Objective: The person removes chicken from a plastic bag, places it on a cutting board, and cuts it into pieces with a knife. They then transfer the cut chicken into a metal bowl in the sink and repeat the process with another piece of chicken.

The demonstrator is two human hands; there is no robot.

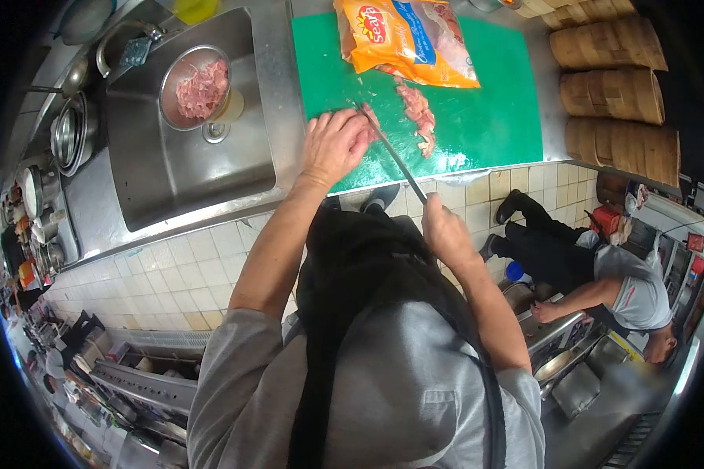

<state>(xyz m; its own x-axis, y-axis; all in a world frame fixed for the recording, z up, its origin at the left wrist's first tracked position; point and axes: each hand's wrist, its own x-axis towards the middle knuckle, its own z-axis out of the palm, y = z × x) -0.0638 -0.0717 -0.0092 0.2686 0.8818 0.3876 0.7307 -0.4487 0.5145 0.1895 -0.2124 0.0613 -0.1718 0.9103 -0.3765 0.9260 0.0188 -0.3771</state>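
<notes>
My right hand is closed round the handle of a long knife. Its blade slants up and left across the green cutting board, with the tip beside the fingers of my left hand. Those fingers are curled and press down on a piece of raw chicken, mostly hidden under them and the blade. Right of the knife lies a strip of cut raw chicken pieces. An orange Seara chicken bag rests at the board's far side, with meat showing through its clear part.
To the left is a steel sink holding a bowl of raw meat pieces. Stacked bamboo steamers stand right of the board. A co-worker is at a counter behind me on the right. Metal pans sit left of the sink.
</notes>
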